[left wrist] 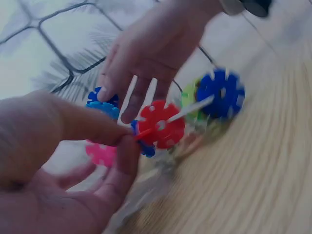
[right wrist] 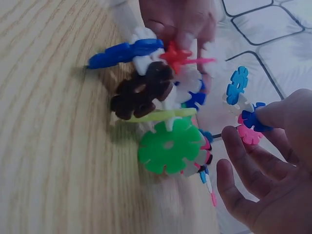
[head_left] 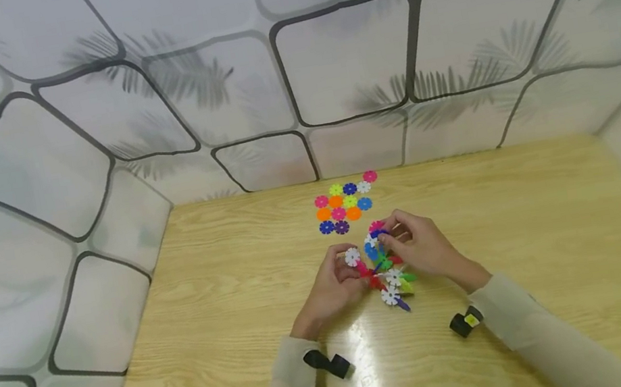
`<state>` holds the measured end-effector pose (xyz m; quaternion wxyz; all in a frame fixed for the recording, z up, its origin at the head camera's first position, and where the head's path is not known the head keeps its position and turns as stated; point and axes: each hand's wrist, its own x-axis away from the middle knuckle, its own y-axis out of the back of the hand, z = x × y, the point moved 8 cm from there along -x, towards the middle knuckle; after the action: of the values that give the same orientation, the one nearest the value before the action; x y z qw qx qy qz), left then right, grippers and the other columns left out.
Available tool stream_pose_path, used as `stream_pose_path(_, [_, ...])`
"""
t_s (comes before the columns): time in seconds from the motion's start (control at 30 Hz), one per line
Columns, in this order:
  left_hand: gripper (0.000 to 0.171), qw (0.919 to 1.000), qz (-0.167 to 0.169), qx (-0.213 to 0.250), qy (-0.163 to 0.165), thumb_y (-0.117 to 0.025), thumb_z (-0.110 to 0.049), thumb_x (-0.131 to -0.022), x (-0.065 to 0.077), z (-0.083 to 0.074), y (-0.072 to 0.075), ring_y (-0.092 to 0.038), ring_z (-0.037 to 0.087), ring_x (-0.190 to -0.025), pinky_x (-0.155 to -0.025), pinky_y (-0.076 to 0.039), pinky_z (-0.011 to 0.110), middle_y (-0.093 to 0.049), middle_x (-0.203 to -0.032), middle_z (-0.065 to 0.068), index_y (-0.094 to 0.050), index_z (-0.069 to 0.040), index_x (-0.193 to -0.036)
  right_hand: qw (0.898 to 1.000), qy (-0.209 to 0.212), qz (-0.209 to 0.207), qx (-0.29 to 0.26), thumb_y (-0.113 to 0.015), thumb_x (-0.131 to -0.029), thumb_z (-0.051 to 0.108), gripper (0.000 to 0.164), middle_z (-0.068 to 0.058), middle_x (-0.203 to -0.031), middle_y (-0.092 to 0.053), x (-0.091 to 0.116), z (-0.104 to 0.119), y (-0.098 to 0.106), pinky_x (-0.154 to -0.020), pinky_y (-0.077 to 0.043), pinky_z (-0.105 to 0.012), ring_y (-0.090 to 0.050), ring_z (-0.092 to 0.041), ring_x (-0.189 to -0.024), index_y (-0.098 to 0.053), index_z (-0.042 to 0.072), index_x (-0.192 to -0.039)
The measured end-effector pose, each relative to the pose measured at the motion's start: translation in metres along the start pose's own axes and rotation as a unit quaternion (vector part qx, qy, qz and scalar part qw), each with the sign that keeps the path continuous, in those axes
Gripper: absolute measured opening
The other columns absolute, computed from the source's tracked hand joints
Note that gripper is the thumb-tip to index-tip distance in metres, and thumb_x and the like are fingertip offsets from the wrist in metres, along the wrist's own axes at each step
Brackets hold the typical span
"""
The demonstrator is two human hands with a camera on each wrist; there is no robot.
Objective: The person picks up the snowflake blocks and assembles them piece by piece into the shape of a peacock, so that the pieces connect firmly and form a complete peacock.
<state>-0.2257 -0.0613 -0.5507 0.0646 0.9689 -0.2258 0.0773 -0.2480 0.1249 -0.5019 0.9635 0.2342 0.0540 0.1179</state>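
Plastic disc cluster (head_left: 395, 279), long axis roughly near-to-far, left grip (head_left: 334, 283) pinching red piece (left wrist: 144, 135), right grip (head_left: 421, 247) blue disc (right wrist: 251, 120)

In my head view I see a wood-grain desk (head_left: 220, 318), loose coloured discs (head_left: 337, 202) lying flat towards twelve o'clock.

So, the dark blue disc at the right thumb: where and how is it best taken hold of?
The dark blue disc is probably best pinched by its notched outer part, coming from the right, where the right hand has it: in the right wrist view a white disc crowds its left and a pink disc shows just below.
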Motion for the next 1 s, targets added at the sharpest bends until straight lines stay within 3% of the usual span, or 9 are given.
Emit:
stream_pose_path(0.13, [0.055, 0.9949, -0.072, 0.07, 0.014, -0.071, 0.007, -0.098, -0.002, 0.002, 0.008, -0.073, 0.013, -0.103, -0.095, -0.062, 0.027, -0.071, -0.125, 0.02, -0.049, -0.003, -0.148, 1.0, 0.006, -0.007, -0.004, -0.07, -0.107, 0.009, 0.006, -0.017, -0.129, -0.077, 0.001, 0.0, 0.001, -0.091, -0.066, -0.031, -0.077, -0.03, -0.107, -0.067, 0.007, -0.111])
stream_pose_path(0.3, [0.049, 0.9877, -0.111, 0.11, 0.003, -0.069, 0.011, -0.098, -0.004, 0.004, 0.008, -0.077, 0.015, -0.105, -0.094, -0.064, 0.027, -0.075, -0.126, 0.023, -0.054, 0.001, -0.145, 0.997, 0.063, -0.04, -0.016, -0.076, -0.102, 0.004, 0.008, -0.019, -0.129, -0.076, 0.001, 0.008, 0.007, -0.093, -0.062, -0.022, -0.077, -0.031, -0.108, -0.069, 0.004, -0.105])
stream_pose_path(0.4, [0.049, 0.9837, -0.125, 0.129, -0.012, -0.067, 0.012, -0.099, -0.004, 0.003, 0.007, -0.077, 0.014, -0.105, -0.094, -0.064, 0.026, -0.076, -0.125, 0.024, -0.053, 0.004, -0.145, 0.995, 0.082, -0.052, -0.035, -0.078, -0.098, -0.002, 0.02, -0.021, -0.124, -0.076, -0.002, 0.011, 0.01, -0.093, -0.062, -0.02, -0.076, -0.033, -0.105, -0.062, 0.0, -0.111])
stream_pose_path(0.5, [0.048, 0.9781, -0.142, 0.151, -0.017, -0.066, 0.013, -0.1, -0.005, 0.002, 0.007, -0.075, 0.008, -0.1, -0.091, -0.064, 0.023, -0.077, -0.121, 0.018, -0.054, 0.005, -0.145, 0.994, 0.085, -0.053, -0.049, -0.077, -0.094, -0.01, 0.041, -0.022, -0.12, -0.071, -0.005, 0.013, 0.012, -0.093, -0.062, -0.019, -0.075, -0.035, -0.105, -0.052, -0.003, -0.126])
stream_pose_path(0.57, [0.047, 0.9741, -0.152, 0.167, -0.02, -0.066, 0.013, -0.1, -0.005, 0.002, 0.007, -0.074, 0.006, -0.098, -0.091, -0.063, 0.021, -0.078, -0.121, 0.018, -0.055, 0.006, -0.145, 0.994, 0.084, -0.048, -0.045, -0.075, -0.092, -0.014, 0.052, -0.021, -0.12, -0.067, -0.008, 0.016, 0.013, -0.094, -0.063, -0.021, -0.073, -0.034, -0.106, -0.049, -0.004, -0.137])
stream_pose_path(0.63, [0.046, 0.9707, -0.157, 0.181, -0.02, -0.065, 0.012, -0.101, -0.005, 0.003, 0.007, -0.075, 0.005, -0.098, -0.092, -0.063, 0.02, -0.079, -0.123, 0.02, -0.055, 0.007, -0.145, 0.995, 0.086, -0.039, -0.03, -0.073, -0.092, -0.014, 0.052, -0.019, -0.119, -0.062, -0.009, 0.019, 0.013, -0.097, -0.064, -0.028, -0.071, -0.033, -0.108, -0.055, -0.005, -0.14])
stream_pose_path(0.8, [0.041, 0.9686, -0.158, 0.19, -0.023, -0.065, 0.01, -0.103, -0.006, 0.005, 0.006, -0.077, 0.003, -0.101, -0.094, -0.062, 0.019, -0.082, -0.121, 0.015, -0.059, 0.009, -0.143, 0.996, 0.091, -0.013, 0.014, -0.072, -0.093, -0.011, 0.027, -0.015, -0.119, -0.059, -0.012, 0.025, 0.012, -0.102, -0.064, -0.048, -0.068, -0.032, -0.111, -0.073, -0.001, -0.119])
stream_pose_path(1.0, [0.04, 0.9673, -0.156, 0.199, -0.022, -0.065, 0.011, -0.102, -0.008, 0.005, 0.004, -0.077, 0.002, -0.101, -0.092, -0.063, 0.019, -0.084, -0.112, 0.005, -0.061, 0.009, -0.142, 0.995, 0.076, 0.036, 0.057, -0.077, -0.093, -0.006, 0.022, -0.012, -0.114, -0.07, -0.015, 0.022, 0.005, -0.1, -0.065, -0.051, -0.072, -0.031, -0.111, -0.068, 0.007, -0.109])
